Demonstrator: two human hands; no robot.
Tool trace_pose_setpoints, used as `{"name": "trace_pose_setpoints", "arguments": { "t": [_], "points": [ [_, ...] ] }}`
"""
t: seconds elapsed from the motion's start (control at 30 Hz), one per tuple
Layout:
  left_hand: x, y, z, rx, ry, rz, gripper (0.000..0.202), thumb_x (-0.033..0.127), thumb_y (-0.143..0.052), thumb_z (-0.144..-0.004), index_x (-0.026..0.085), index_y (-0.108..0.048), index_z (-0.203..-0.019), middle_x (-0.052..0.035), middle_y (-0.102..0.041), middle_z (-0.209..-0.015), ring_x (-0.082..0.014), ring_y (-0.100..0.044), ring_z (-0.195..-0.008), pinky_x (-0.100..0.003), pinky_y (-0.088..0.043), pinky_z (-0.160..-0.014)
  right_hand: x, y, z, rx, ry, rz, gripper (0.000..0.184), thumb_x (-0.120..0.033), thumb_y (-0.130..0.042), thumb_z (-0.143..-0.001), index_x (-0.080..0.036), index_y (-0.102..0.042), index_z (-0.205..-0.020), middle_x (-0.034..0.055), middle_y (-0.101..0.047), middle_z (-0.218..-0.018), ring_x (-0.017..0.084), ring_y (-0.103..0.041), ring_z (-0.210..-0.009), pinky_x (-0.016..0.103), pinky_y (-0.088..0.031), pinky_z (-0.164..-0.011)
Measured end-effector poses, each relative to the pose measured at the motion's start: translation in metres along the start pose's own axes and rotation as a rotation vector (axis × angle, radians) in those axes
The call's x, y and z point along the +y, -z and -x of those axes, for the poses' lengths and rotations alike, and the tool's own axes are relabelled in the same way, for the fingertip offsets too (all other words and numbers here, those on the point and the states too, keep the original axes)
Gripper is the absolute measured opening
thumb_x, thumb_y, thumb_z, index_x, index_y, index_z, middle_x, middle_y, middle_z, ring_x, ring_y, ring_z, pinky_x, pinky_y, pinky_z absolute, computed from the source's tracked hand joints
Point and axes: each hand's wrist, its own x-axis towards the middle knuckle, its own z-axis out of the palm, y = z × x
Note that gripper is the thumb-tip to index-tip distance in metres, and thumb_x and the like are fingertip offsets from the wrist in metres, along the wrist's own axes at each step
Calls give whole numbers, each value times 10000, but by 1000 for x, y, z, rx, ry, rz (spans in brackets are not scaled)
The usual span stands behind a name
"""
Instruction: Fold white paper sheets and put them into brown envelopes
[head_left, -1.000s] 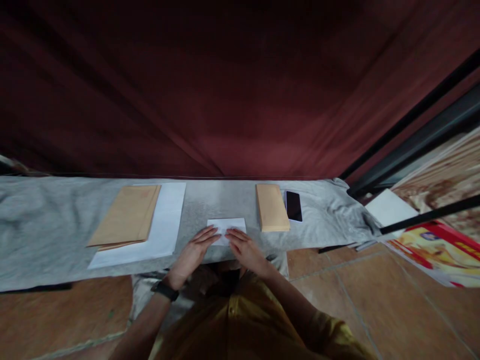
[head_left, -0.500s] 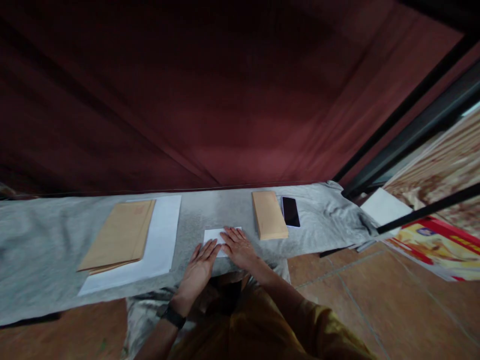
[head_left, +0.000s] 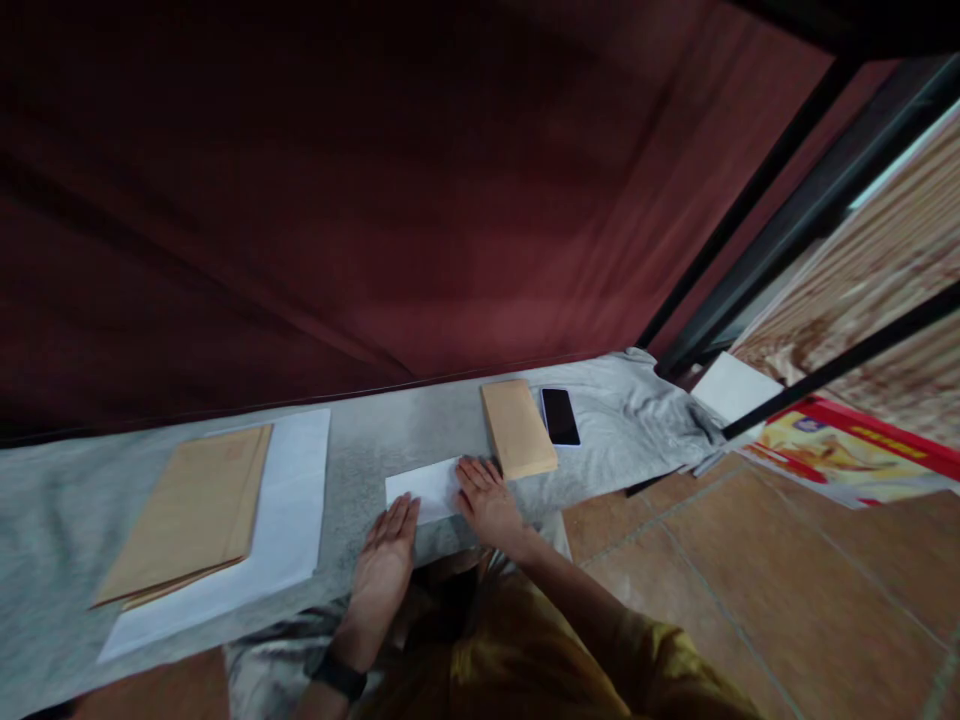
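A small folded white paper (head_left: 429, 488) lies flat on the grey cloth surface in front of me. My left hand (head_left: 388, 547) rests on its lower left corner, fingers stretched out and flat. On the paper's right end lies my right hand (head_left: 486, 500), palm down with the fingers extended. Just beyond the right hand is a stack of small brown envelopes (head_left: 519, 428). To the left, large brown envelopes (head_left: 191, 510) lie on top of larger white sheets (head_left: 296, 510).
A phone (head_left: 560, 416) lies right of the small envelopes. The grey cloth (head_left: 367, 440) covers a narrow surface against a dark red curtain-like wall (head_left: 450, 250). Dark metal bars (head_left: 757, 210) and a colourful red-edged box (head_left: 847, 450) stand at the right, above tiled floor (head_left: 712, 560).
My hands have moved apart along the paper, the right one to its right end and the left one to its left corner. More of the paper shows between them. The view has shifted and tilted.
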Motion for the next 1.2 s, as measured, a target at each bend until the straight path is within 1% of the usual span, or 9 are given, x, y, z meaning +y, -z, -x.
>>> {"name": "trace_pose_setpoints", "arguments": {
  "t": [0.13,0.3,0.4,0.5,0.63,0.77,0.87,1.0,1.2],
  "points": [
    [1,-2,2,21,2,-31,631,6,-326,-854,160,-575,-1413,-137,-547,-1506,-245,-516,-1401,-451,-454,-1145,-8,1,10,1,89,-11,521,-440,-482,-1046,-187,-487,-1502,104,-446,-1587,257,-405,-1472,501,-252,-1252],
    [0,0,1,7,31,22,650,2,-349,-813,179,-594,-1389,-110,-581,-1479,-229,-547,-1371,-487,-412,-1177,-9,-2,18,4,94,21,585,-494,-526,-1019,-181,-477,-1512,148,-381,-1616,282,-388,-1480,504,-289,-1233],
    [9,-2,-16,57,44,98,580,67,-382,-859,182,-598,-1385,-102,-631,-1428,-217,-559,-1356,-498,-362,-1213,-10,-3,18,-5,79,15,596,-502,-519,-1019,-185,-469,-1521,144,-359,-1629,283,-387,-1482,486,-294,-1233],
    [27,-10,-42,126,4,174,484,233,-381,-977,162,-573,-1415,-120,-584,-1478,-225,-506,-1406,-471,-395,-1195,-11,-3,16,-22,69,11,575,-455,-517,-1025,-203,-448,-1537,126,-359,-1631,273,-387,-1483,477,-297,-1233],
    [44,-22,-62,84,1,162,538,386,-368,-1023,121,-510,-1469,-172,-519,-1526,-268,-441,-1457,-508,-391,-1183,-11,-7,16,-12,76,25,526,-347,-492,-1033,-168,-462,-1527,120,-387,-1618,253,-386,-1484,454,-270,-1251],
    [37,-24,-53,80,10,108,589,430,-309,-1035,94,-483,-1488,-195,-493,-1540,-289,-412,-1475,-516,-362,-1195,-12,-9,17,5,67,37,527,-375,-500,-1032,-176,-473,-1520,127,-407,-1607,264,-404,-1472,468,-272,-1246],
    [22,-21,-40,148,83,64,634,468,-284,-1034,82,-450,-1509,-218,-473,-1548,-315,-412,-1472,-537,-368,-1182,-12,-9,18,8,59,31,533,-428,-515,-1028,-191,-494,-1505,137,-404,-1607,274,-412,-1465,484,-284,-1236],
    [6,-16,-27,217,180,41,673,494,-284,-1030,64,-405,-1533,-246,-467,-1542,-344,-424,-1461,-558,-379,-1166,-11,-11,18,16,74,20,552,-441,-514,-1029,-189,-475,-1518,145,-376,-1620,284,-395,-1474,502,-285,-1232],
    [2,-16,-14,236,214,24,671,499,-303,-1029,79,-385,-1546,-242,-476,-1538,-351,-433,-1453,-565,-377,-1166,-11,-12,19,11,70,16,557,-439,-508,-1034,-203,-450,-1536,136,-379,-1620,287,-385,-1482,504,-284,-1230]
  ]
}}
